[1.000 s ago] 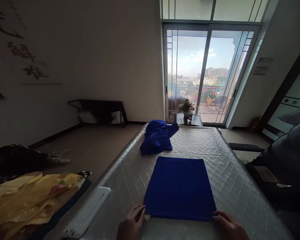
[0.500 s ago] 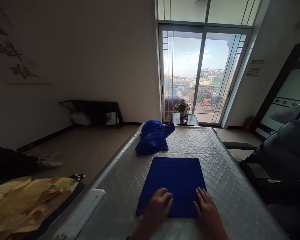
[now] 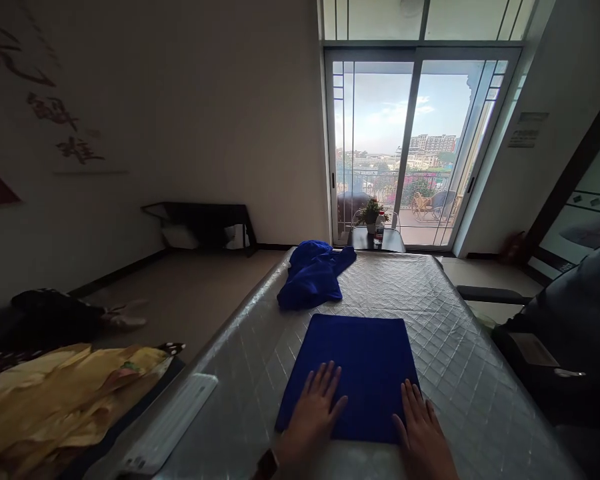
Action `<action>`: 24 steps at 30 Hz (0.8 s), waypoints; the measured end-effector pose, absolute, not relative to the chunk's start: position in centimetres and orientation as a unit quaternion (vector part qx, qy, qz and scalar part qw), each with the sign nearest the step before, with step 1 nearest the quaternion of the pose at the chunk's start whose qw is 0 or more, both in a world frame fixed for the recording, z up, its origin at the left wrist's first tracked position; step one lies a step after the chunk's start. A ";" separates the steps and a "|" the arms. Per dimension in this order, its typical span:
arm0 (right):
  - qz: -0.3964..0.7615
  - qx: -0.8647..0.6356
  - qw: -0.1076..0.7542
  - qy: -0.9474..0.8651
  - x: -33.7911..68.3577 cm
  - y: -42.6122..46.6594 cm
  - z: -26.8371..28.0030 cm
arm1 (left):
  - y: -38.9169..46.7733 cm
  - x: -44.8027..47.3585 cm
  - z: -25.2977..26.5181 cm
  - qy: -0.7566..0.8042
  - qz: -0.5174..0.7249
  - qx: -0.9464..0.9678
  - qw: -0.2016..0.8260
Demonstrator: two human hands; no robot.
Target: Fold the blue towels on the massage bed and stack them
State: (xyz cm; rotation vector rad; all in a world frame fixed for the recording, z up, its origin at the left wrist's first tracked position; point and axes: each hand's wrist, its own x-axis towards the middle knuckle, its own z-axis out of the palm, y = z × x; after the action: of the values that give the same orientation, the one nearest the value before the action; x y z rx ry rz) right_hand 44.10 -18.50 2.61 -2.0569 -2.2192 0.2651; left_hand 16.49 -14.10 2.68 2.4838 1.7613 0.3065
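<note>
A flat, neatly folded blue cloth (image 3: pixel 363 360) lies on the silvery quilted table cover (image 3: pixel 460 373) in front of me. On the left part of this cloth rests my left hand (image 3: pixel 314 408), fingers stretched out and palm down. Over its right edge lies my right hand (image 3: pixel 423 427), also flat with fingers extended. Neither hand grips anything. Beyond the folded piece, a crumpled blue garment (image 3: pixel 313 277) sits in a loose heap near the table's far left edge.
At the left lies a pale keyboard-like bar (image 3: pixel 173 423), beside a pile of yellow cloth (image 3: pixel 70 400). A small black table (image 3: pixel 393 240) with a plant (image 3: pixel 371 212) and a bottle (image 3: pixel 379 228) stands beyond the far end. Dark seating (image 3: pixel 575 320) is on the right.
My left hand has uncurled and flattened onto the cloth, its fingers now spread. My right hand stays at the right edge. The view has shifted slightly left.
</note>
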 end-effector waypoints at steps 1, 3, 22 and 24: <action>0.088 -0.677 0.054 -0.729 44.1 -18.5 2.6 | -14.6 15.0 2.4 0.607 0.098 0.788 0.040; 0.095 -0.678 0.058 -0.727 44.2 -18.5 2.4 | -15.7 12.7 1.8 0.659 0.103 0.744 0.036; 0.086 -0.650 0.034 -0.755 45.6 -17.4 2.3 | -18.3 10.7 2.3 0.695 0.149 0.700 0.069; 0.077 -0.640 0.047 -0.763 45.6 -16.3 3.7 | -18.0 10.7 3.0 0.710 0.152 0.684 0.067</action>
State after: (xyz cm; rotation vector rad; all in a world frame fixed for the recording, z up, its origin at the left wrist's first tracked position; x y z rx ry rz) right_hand 45.60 -16.27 3.66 -1.9519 -2.3283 0.2360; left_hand 10.70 -18.00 2.98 2.0631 2.1392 0.4596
